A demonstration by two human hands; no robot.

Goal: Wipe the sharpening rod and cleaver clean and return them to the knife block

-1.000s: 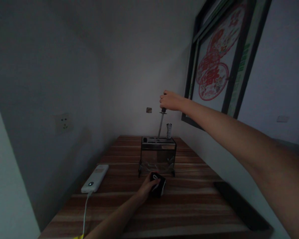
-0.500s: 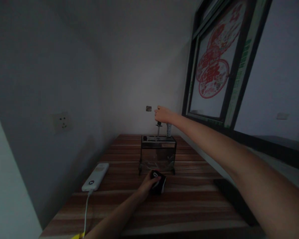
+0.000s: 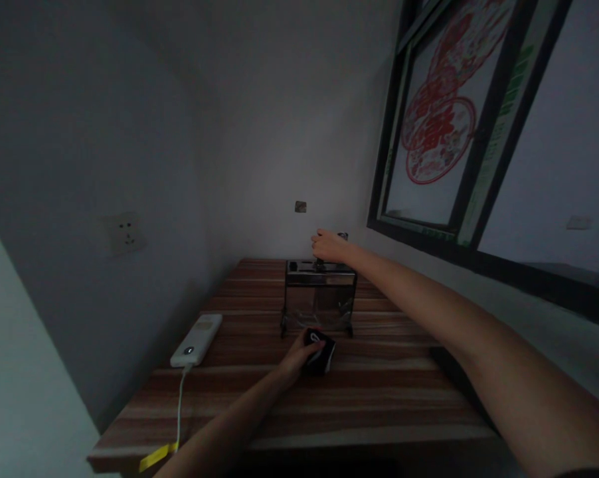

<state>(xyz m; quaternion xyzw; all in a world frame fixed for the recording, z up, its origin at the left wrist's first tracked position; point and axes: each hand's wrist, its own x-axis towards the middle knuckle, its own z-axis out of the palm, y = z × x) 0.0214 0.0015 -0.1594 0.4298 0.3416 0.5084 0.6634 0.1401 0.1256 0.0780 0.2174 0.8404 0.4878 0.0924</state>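
Two hands are busy. The right hand has its fingers closed around a dark handle, low down at the top of the rack, so it looks almost all the way in; the fingers have not let go yet. The left hand grips a small black thing in front of the rack, outside it. The table gives room on both sides; the wall is close behind, the front edge well away.
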